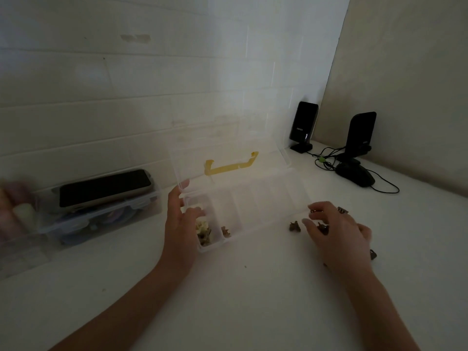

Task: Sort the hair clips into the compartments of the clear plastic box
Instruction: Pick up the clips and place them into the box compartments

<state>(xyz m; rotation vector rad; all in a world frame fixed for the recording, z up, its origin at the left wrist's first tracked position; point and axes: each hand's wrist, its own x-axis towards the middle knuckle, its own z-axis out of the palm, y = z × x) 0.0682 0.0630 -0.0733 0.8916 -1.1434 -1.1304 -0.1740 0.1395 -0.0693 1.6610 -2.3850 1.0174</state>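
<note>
The clear plastic box (266, 224) lies open on the white table, its lid with a yellow handle (231, 164) standing up behind. My left hand (181, 224) grips the box's left end, thumb inside the leftmost compartment. That compartment holds pale and brown hair clips (203, 233). One brown clip (225, 231) lies in the second compartment. My right hand (334, 231) hovers over loose brown clips to the right of the box, fingers curled down around one clip (322, 228). Another loose clip (295, 226) lies just left of those fingers.
A second clear container (101, 216) with a phone (105, 187) on top stands at the left. Two black speakers (302, 126) (361, 134), a dark mouse (355, 174) and cables sit at the back right corner. More small clips (372, 254) lie by my right wrist.
</note>
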